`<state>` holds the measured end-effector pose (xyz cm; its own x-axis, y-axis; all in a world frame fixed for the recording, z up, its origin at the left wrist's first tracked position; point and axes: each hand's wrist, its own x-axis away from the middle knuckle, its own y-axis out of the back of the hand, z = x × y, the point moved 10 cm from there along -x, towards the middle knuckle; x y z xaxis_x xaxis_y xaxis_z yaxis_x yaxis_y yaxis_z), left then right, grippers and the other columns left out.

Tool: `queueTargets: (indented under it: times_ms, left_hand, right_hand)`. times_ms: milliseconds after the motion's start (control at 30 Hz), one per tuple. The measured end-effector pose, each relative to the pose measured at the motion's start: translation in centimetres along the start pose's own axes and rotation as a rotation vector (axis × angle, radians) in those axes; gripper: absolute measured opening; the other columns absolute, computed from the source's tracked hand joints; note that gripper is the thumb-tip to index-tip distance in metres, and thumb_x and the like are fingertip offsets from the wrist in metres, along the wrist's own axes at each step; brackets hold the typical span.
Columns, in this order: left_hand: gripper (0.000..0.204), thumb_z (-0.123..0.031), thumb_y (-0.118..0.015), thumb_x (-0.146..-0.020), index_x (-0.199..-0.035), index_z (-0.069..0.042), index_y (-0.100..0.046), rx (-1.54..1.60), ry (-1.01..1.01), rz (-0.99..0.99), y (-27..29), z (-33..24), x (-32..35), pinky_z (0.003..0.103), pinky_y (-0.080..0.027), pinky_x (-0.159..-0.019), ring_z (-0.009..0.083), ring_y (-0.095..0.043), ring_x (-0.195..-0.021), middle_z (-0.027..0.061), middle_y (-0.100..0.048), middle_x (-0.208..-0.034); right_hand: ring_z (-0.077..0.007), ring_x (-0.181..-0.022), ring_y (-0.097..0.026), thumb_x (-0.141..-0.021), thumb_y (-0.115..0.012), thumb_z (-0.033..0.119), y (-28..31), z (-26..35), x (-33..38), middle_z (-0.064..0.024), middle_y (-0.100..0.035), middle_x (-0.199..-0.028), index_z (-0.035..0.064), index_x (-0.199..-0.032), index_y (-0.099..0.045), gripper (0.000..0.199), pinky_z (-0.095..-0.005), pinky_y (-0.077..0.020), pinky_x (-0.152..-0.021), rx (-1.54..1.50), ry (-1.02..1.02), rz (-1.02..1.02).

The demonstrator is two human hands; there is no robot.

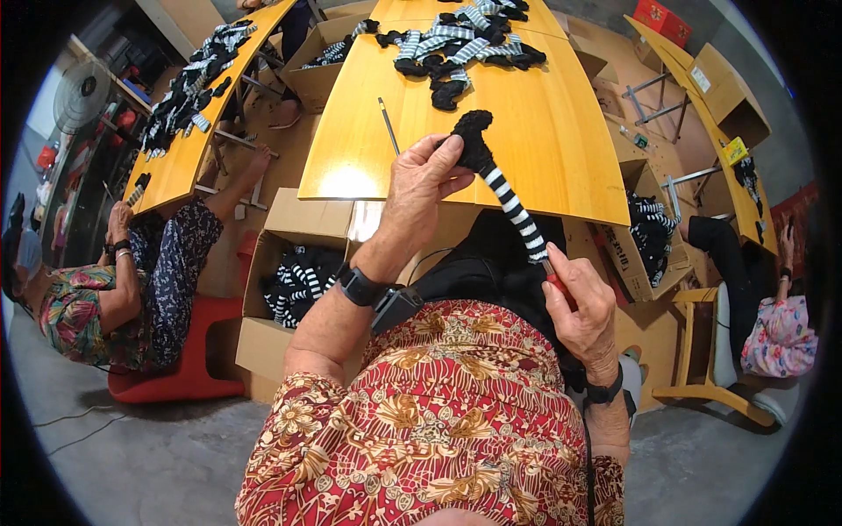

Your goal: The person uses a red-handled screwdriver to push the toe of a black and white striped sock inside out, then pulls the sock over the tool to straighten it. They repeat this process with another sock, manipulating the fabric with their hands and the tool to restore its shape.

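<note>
Looking steeply down from the wearer's head in a wide fisheye view, facing forward across the yellow wooden bench (pixel 351 114). Seeing the red patterned shirt (pixel 430 403) closest, along the lower edge, with the left hand (pixel 417 188) and right hand (pixel 583 309) near, mid-picture. Reaching sideways to the left-side bench (pixel 169 174) and right-side bench (pixel 675 60), farther off, bending edges toward the rim.

Dark lettering (pixel 623 258), not clearly legible, marks the open, square-sided brown cardboard carton (pixel 638 278) at right, and an unreadable small white rectangular label (pixel 700 79) sits on the tan cardboard box (pixel 730 95) above.
</note>
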<state>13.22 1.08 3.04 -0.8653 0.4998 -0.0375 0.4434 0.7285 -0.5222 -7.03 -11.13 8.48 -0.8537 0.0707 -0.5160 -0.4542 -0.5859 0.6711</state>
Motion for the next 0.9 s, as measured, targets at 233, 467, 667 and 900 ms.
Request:
queueTargets:
  times_ms: [233,467,667,900]
  left_hand:
    - [0.013,-0.009,-0.066,-0.089,-0.101,-0.011,-0.061,0.091,0.059,-0.024,-0.4,2.8,0.1,0.025,-0.054,-0.072,0.0099,-0.065,-0.08,0.0006,-0.067,-0.095]
    - [0.014,-0.022,-0.066,-0.09,-0.098,-0.01,-0.065,-0.195,0.088,0.133,-0.6,-0.4,-1.1,0.025,-0.052,-0.075,0.0072,-0.064,-0.08,-0.0018,-0.067,-0.088]
    - [0.008,-0.015,-0.066,-0.089,-0.094,-0.01,-0.064,-0.065,-0.025,0.046,0.5,0.9,-0.9,0.023,-0.053,-0.075,0.0072,-0.063,-0.081,-0.0014,-0.067,-0.09]
    - [0.009,-0.003,-0.067,-0.087,-0.094,-0.005,-0.061,0.128,-0.22,-0.028,-2.2,2.5,0.2,0.022,-0.049,-0.076,0.0085,-0.061,-0.082,0.0026,-0.066,-0.091]
  right_hand:
    - [-0.0076,-0.059,-0.052,-0.085,-0.059,0.002,-2.5,-3.6,1.6,-0.0031,-0.057,-0.08,0.0026,-0.125,-0.058,0.04,-0.0215,-0.043,-0.054,-0.621,-0.506,0.055]
    - [-0.0169,-0.063,-0.055,-0.076,-0.063,-0.004,-0.1,0.3,0.0,-0.0093,-0.056,-0.079,0.002,-0.123,-0.059,0.048,-0.0288,-0.0446,-0.056,-0.154,-0.078,0.018]
    - [-0.0089,-0.06,-0.055,-0.088,-0.057,0.004,-2.3,-2.5,1.2,-0.006,-0.06,-0.082,-0.0004,-0.127,-0.055,0.039,-0.0224,-0.0452,-0.054,-0.669,-0.486,0.108]
    - [-0.0086,-0.059,-0.057,-0.092,-0.055,0.007,-3.6,-3.2,1.5,-0.0083,-0.061,-0.082,-0.0043,-0.13,-0.049,0.04,-0.02,-0.0464,-0.051,-1.143,-0.643,-0.056]
